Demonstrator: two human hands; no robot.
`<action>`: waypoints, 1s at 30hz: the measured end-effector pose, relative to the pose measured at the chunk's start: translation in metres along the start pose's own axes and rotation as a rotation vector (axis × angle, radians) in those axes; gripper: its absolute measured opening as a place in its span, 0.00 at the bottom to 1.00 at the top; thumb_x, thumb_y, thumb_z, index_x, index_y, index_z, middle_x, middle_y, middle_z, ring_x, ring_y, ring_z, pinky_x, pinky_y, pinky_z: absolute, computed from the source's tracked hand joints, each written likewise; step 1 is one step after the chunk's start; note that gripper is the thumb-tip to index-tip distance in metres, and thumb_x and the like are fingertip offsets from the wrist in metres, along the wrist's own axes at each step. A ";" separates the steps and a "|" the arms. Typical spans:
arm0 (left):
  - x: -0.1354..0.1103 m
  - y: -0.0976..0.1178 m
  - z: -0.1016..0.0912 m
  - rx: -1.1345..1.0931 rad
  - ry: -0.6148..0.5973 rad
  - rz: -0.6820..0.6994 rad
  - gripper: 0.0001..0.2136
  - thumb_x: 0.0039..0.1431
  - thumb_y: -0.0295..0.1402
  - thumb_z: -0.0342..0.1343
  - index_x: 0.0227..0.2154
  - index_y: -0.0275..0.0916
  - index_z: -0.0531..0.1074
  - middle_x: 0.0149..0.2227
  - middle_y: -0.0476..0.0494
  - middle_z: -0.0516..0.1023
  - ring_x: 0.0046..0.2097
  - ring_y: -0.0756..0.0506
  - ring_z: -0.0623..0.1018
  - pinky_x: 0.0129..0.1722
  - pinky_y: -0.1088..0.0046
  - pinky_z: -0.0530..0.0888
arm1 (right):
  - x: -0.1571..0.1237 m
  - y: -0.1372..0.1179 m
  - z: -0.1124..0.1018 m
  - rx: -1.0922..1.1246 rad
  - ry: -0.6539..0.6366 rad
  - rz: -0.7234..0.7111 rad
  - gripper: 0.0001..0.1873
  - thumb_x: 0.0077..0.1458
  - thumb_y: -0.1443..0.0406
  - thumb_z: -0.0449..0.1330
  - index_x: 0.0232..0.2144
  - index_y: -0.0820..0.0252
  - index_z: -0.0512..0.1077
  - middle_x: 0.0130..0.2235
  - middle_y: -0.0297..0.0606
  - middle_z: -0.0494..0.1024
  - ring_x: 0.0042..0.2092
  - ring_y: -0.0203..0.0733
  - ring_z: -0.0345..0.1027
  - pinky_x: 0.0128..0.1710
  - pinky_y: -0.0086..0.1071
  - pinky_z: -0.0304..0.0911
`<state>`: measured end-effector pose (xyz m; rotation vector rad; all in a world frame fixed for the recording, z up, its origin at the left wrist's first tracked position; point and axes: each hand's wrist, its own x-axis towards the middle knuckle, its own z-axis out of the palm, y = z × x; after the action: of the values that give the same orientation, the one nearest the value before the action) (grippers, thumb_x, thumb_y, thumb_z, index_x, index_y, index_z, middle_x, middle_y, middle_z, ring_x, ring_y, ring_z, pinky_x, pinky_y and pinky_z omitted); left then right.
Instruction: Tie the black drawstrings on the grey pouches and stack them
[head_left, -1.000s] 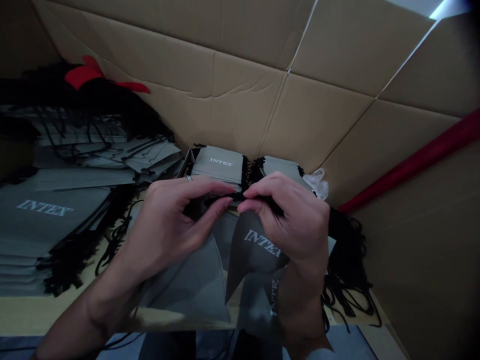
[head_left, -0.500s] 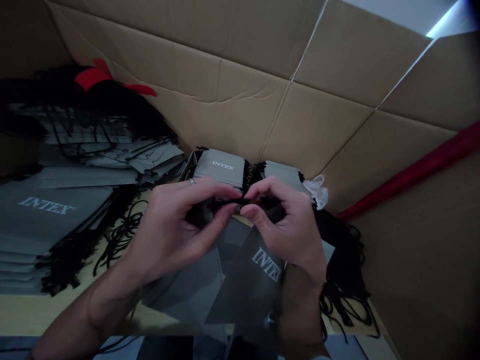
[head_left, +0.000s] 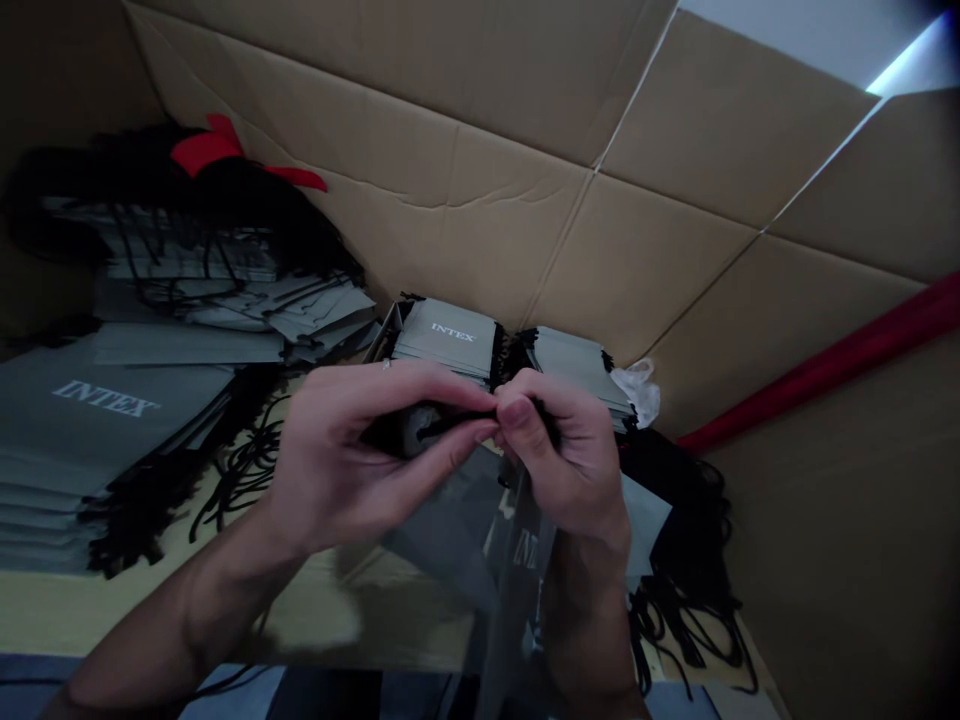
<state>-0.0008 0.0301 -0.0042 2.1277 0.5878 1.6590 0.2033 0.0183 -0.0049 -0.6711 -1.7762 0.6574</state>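
Observation:
My left hand (head_left: 337, 455) pinches a black cord (head_left: 436, 428) between thumb and fingertips. Against it, my right hand (head_left: 574, 460) is closed, its thumb and fingers meeting at the same cord. From the right hand hangs a grey pouch (head_left: 517, 580) with white INTEX lettering, turned nearly edge-on. How the cord joins the pouch is hidden by the fingers. Under the hands, another grey piece (head_left: 442, 525) lies on the wooden table (head_left: 375, 610).
Stacked INTEX pouches (head_left: 97, 400) with black cord ends lie at left. Behind the hands are two more stacks, one a grey stack (head_left: 574, 355) beside a clear plastic bag (head_left: 639, 390). Black cords (head_left: 686, 520) pile at right. Cardboard walls (head_left: 495, 220) enclose the back and right.
The pouch has swung from facing me to nearly edge-on. My right hand has turned and drawn closer to the left fingertips. The grey material under the hands has shifted.

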 end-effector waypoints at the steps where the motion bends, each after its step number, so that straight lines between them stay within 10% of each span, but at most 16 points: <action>1: 0.000 0.001 0.001 -0.044 0.009 -0.018 0.13 0.60 0.23 0.75 0.43 0.47 0.85 0.39 0.54 0.90 0.37 0.48 0.87 0.39 0.72 0.83 | 0.000 0.000 0.001 0.029 -0.007 0.006 0.18 0.78 0.59 0.63 0.32 0.56 0.73 0.29 0.29 0.70 0.30 0.34 0.61 0.30 0.29 0.58; 15: 0.007 0.006 0.001 -0.373 0.041 -0.245 0.08 0.58 0.21 0.72 0.35 0.43 0.86 0.31 0.51 0.89 0.26 0.52 0.83 0.24 0.81 0.78 | 0.001 0.007 0.019 0.238 0.020 0.084 0.24 0.77 0.50 0.62 0.30 0.55 0.71 0.26 0.29 0.68 0.27 0.36 0.60 0.27 0.32 0.60; 23: 0.010 0.004 -0.008 -0.317 -0.066 -0.269 0.06 0.64 0.26 0.73 0.42 0.43 0.87 0.34 0.50 0.90 0.33 0.48 0.89 0.35 0.78 0.86 | 0.000 -0.004 0.000 0.159 0.099 0.202 0.22 0.76 0.48 0.57 0.34 0.54 0.69 0.31 0.32 0.66 0.30 0.38 0.59 0.28 0.33 0.57; 30: 0.011 -0.007 -0.013 -0.193 -0.045 -0.285 0.06 0.65 0.33 0.76 0.43 0.43 0.87 0.36 0.49 0.91 0.37 0.46 0.90 0.37 0.75 0.85 | -0.008 -0.022 -0.026 -0.317 0.094 0.079 0.13 0.78 0.64 0.56 0.47 0.54 0.82 0.40 0.37 0.79 0.40 0.42 0.71 0.41 0.36 0.68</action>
<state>-0.0119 0.0422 0.0038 1.8432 0.6548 1.4457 0.2278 0.0006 0.0130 -0.9749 -1.7899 0.3908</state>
